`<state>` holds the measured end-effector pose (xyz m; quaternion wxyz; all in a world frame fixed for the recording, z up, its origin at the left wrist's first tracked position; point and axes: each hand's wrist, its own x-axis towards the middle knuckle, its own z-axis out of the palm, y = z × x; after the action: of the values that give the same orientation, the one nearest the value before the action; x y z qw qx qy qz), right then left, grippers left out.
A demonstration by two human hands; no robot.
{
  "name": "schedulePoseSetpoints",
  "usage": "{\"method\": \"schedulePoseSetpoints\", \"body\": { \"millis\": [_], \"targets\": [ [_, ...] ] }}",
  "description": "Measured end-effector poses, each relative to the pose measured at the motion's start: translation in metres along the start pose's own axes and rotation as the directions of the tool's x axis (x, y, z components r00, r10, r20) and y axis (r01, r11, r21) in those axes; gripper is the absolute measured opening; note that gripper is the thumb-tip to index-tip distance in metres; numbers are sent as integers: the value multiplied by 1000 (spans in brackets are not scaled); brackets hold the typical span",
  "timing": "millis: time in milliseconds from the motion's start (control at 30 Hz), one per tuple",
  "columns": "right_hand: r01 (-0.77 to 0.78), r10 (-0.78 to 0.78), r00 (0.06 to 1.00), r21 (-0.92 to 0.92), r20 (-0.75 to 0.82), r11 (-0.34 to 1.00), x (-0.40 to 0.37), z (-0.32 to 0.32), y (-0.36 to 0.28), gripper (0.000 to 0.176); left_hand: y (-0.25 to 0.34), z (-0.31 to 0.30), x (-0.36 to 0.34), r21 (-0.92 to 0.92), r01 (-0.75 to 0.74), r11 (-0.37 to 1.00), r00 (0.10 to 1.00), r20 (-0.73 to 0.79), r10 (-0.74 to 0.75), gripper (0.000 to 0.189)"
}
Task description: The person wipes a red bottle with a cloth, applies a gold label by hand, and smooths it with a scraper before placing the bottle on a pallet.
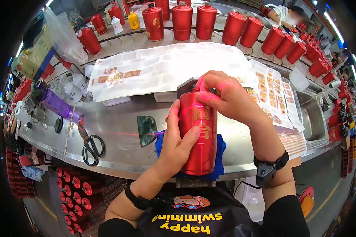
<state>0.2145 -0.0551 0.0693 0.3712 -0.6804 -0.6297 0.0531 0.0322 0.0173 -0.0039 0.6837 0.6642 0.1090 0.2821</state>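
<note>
A red bottle (196, 152) with gold characters on its side lies over a bunched blue cloth (220, 152), its neck end away from me. My left hand (176, 148) grips its left side, with fingers and thumb wrapped round the body. At the shoulder and neck end, my right hand (225, 94) is closed in a pinch. Whatever its fingertips may hold is hidden. Behind the neck stands a dark metal piece (186, 85). Red laser lines cross the bottle and my right hand.
White sheets (146, 67) with gold stickers cover the bench's back, and more sticker sheets (271, 93) lie right. Black-handled scissors (91, 148) and a dark green plate (146, 130) lie left. Red bottles (182, 21) line the conveyor. A sink (310, 114) is at right; a co-worker (284, 15) sits beyond.
</note>
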Motion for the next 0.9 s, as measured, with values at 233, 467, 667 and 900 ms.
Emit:
{"method": "schedulePoseSetpoints", "body": {
  "millis": [233,467,667,900],
  "targets": [
    [-10,10,1000,-8,-9,1000,0,1,1,20,1,0,1,43,1,999,1000,-2,-1,82],
    [-16,16,1000,13,-13,1000,-1,-1,-1,18,0,-3,1,28,11,1000,1000,20,-11,84],
    [13,-13,1000,16,-26,1000,-2,-3,-2,15,4,0,4,5,0,1000,999,-35,0,79],
    [176,-152,970,116,-188,977,-6,0,-1,15,36,0,33,520,-291,803,943,16,332,25]
  ]
}}
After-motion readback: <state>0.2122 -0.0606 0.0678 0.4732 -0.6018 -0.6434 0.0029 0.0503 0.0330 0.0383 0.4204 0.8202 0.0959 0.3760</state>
